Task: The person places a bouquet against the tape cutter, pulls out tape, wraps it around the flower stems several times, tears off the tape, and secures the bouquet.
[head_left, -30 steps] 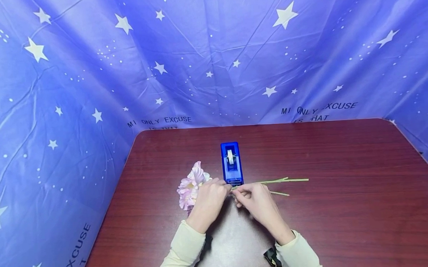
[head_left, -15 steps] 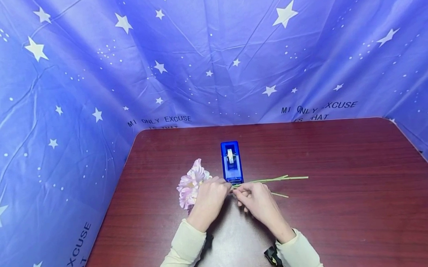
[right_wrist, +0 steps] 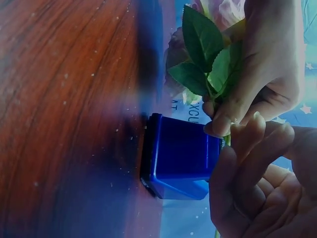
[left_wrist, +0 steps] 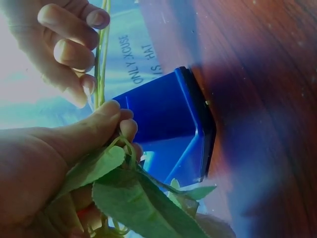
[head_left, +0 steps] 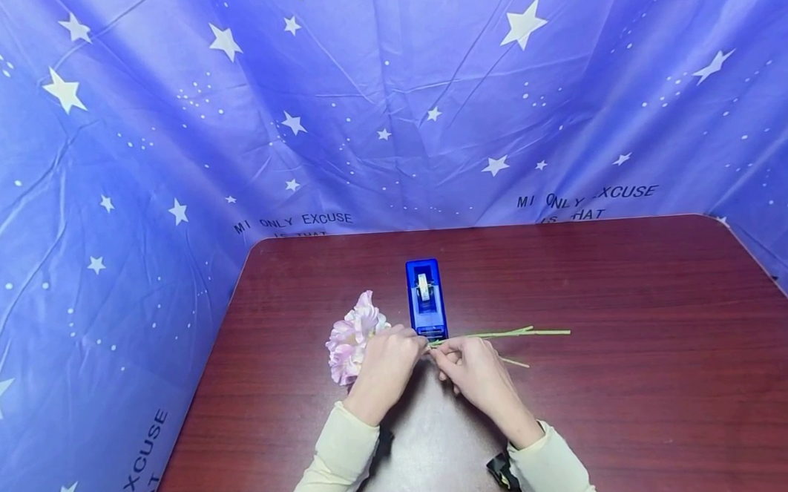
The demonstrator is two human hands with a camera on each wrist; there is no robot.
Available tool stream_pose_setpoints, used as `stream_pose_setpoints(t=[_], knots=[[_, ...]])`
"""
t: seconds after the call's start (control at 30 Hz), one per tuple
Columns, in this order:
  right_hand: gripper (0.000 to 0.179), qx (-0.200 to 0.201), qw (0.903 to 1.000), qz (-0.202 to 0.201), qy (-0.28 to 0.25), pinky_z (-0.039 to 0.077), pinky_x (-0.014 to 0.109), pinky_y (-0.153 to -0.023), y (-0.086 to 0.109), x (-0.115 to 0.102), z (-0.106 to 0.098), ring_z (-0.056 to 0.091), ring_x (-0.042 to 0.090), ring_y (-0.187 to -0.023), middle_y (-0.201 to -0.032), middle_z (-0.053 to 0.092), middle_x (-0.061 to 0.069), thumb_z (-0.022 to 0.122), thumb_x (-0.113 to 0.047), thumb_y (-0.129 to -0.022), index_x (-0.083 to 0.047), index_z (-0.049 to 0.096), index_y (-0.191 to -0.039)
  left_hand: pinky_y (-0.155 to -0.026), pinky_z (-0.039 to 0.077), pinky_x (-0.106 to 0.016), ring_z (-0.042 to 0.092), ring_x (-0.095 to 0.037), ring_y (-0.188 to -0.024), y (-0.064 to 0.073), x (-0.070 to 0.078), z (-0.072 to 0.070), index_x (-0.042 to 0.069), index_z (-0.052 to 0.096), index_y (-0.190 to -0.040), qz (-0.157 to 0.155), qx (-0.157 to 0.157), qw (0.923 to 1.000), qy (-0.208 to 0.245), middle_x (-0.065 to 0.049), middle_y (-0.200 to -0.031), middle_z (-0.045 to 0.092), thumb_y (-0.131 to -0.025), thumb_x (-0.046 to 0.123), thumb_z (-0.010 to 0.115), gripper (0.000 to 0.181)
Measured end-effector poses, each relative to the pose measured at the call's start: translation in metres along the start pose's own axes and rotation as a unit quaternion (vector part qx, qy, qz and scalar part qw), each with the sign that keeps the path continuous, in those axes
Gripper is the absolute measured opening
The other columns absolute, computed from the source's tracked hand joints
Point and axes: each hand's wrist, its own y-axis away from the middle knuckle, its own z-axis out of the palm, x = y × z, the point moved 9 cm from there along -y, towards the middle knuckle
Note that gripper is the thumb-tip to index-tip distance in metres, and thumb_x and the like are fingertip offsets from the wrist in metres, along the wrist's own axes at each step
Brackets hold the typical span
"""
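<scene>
My left hand (head_left: 388, 364) grips a bunch of artificial flowers just below the pale pink and white blooms (head_left: 352, 343). Green leaves (left_wrist: 141, 201) stick out beneath that thumb in the left wrist view. The long green stems (head_left: 551, 333) run out to the right, past my right hand (head_left: 479, 374). Right beside the left fingertips, the right thumb and fingers pinch at the stems; any tape there is too small to make out. A blue tape dispenser (head_left: 428, 320) with a roll of tape (head_left: 424, 287) stands just behind both hands.
The dark red wooden table (head_left: 642, 381) extends around the hands on both sides. A blue curtain (head_left: 386, 90) with white stars and lettering hangs behind the table and along its sides. Black straps (head_left: 502, 471) sit at the wrists by the cream sleeves (head_left: 552, 464).
Both hands stay almost in place at the stems. The stem ends shift slightly, the lower one tipping down a little, and the right fingers move a little.
</scene>
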Motion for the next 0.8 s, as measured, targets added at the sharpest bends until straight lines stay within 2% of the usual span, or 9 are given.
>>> stream_pose_setpoints(t=[0.17,0.43,0.57,0.8], knots=[[0.021,0.004,0.9996,-0.002,0.027,0.038,0.023,-0.044,0.000,-0.002,-0.002,0.051,0.004,-0.038,-0.056,0.064,-0.002,0.066,-0.017,-0.092,-0.013,0.072,-0.073,-0.055,0.047,-0.027,0.061,-0.010,-0.064,0.000,0.001,0.000,0.024,0.071,-0.072,0.000,0.000,1.0000,-0.007,0.010,-0.070,0.067,-0.085,0.024,0.072,0.013],[0.025,0.035,0.9915,-0.026,0.122,0.034,0.028,-0.045,0.001,-0.007,-0.004,0.045,0.003,-0.041,-0.051,0.056,-0.011,0.069,-0.022,-0.091,-0.018,0.066,-0.066,-0.056,0.048,-0.027,0.061,-0.011,-0.065,0.001,0.003,-0.001,0.023,0.070,-0.072,0.007,-0.002,1.0000,-0.003,0.009,-0.070,0.066,-0.086,0.022,0.072,0.014],[0.031,0.062,0.9831,-0.047,0.166,0.035,0.029,-0.045,0.003,-0.012,-0.005,0.045,0.008,-0.048,-0.053,0.049,-0.012,0.070,-0.021,-0.089,-0.021,0.058,-0.060,-0.057,0.048,-0.027,0.061,-0.011,-0.065,0.000,0.004,-0.001,0.022,0.070,-0.072,0.012,-0.005,0.9999,-0.001,0.009,-0.071,0.066,-0.083,0.014,0.072,0.014],[0.029,0.109,0.9627,-0.084,0.233,0.039,0.035,-0.042,0.007,-0.023,-0.008,0.057,0.022,-0.050,-0.056,0.057,-0.005,0.073,-0.022,-0.086,-0.021,0.058,-0.062,-0.058,0.048,-0.028,0.060,-0.012,-0.064,-0.001,0.004,-0.002,0.023,0.070,-0.072,0.020,-0.010,0.9997,-0.007,0.008,-0.070,0.064,-0.082,0.012,0.070,0.015]])
